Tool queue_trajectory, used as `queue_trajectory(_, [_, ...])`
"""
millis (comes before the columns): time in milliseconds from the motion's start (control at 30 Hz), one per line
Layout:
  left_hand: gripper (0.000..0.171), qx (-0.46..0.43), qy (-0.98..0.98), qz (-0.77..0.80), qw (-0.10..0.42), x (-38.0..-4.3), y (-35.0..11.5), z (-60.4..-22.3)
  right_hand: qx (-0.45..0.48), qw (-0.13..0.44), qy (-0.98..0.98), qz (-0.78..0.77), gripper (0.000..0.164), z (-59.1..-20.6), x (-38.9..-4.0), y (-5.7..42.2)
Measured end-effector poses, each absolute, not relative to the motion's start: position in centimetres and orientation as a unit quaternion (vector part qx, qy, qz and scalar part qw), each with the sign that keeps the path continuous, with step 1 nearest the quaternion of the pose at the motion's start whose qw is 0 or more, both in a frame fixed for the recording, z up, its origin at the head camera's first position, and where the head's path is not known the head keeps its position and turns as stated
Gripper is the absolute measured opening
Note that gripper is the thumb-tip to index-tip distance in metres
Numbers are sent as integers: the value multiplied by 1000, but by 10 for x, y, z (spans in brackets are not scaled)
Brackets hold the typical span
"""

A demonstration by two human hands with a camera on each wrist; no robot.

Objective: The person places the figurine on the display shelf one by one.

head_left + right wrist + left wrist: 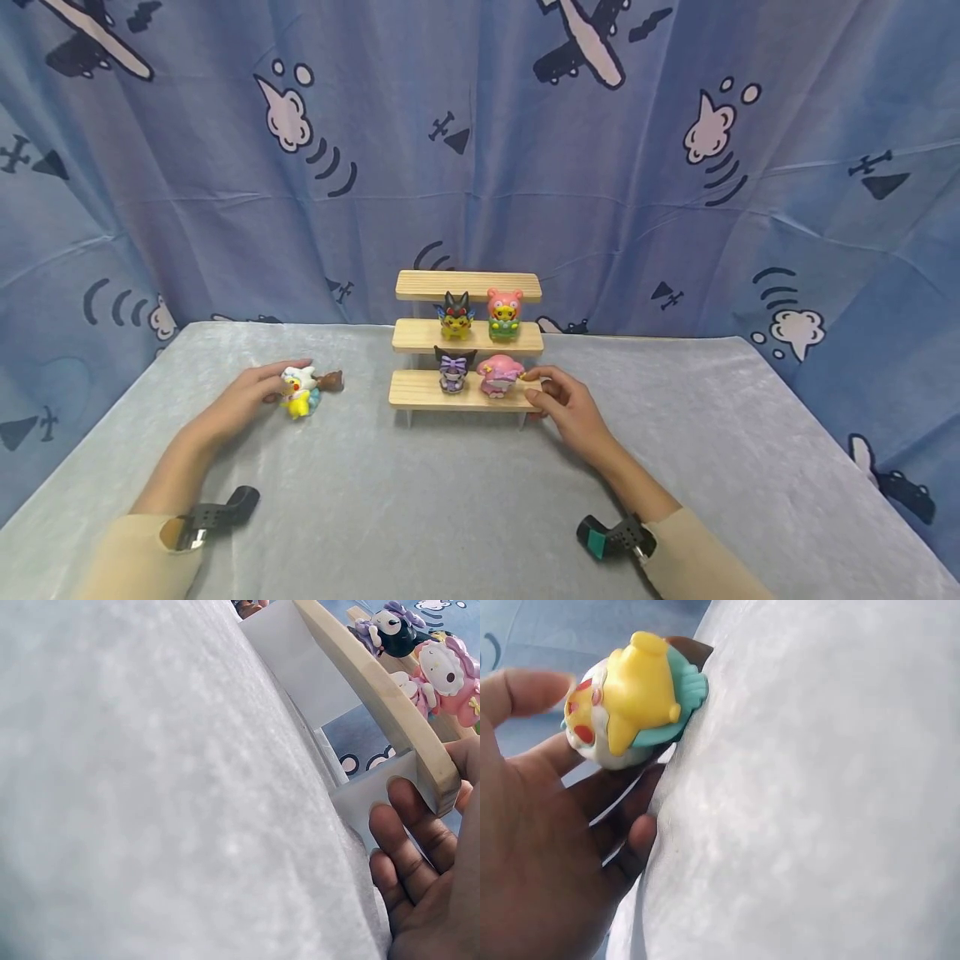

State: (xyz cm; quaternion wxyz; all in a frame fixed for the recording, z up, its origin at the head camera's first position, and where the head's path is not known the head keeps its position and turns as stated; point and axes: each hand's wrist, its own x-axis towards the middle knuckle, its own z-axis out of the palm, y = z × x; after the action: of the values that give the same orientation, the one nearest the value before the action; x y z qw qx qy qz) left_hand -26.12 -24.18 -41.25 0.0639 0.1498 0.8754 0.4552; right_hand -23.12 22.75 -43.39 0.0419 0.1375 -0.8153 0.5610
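Observation:
My left hand (238,404) holds a small yellow figurine (298,402) with a white cap and red cheeks at its head, low over the grey tablecloth. In the left wrist view its teal base (694,694) and a brown part (688,649) show behind the yellow body. At the right end of a three-tier wooden display stand (408,390), my right hand (572,410) grips the lowest board, thumb on top and fingers below. On that board, a pink figurine (500,375) sits close to the fingertips, beside a purple-and-black figurine (453,372).
Two more figurines stand on the middle tier: a black-eared yellow one (455,317) and one in a pink bear hood (505,315). The top tier (468,285) rises behind them. A blue patterned curtain (480,167) hangs behind the table (420,508).

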Motion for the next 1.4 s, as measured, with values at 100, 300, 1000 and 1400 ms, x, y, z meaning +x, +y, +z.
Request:
queue_trajectory(100, [51, 158, 877, 449, 66, -260, -246, -415, 137, 41, -814, 563, 27, -434, -232, 227])
queue_trajectory(300, [56, 154, 883, 441, 47, -262, -247, -418, 138, 39, -813, 564, 26, -433, -231, 227])
queue_trajectory(1000, [67, 138, 882, 447, 62, -260, -236, -404, 135, 40, -813, 565, 26, -432, -230, 227])
queue_trajectory(1400, [68, 155, 866, 473, 39, -261, -232, -401, 133, 39, -812, 567, 26, -430, -228, 226])
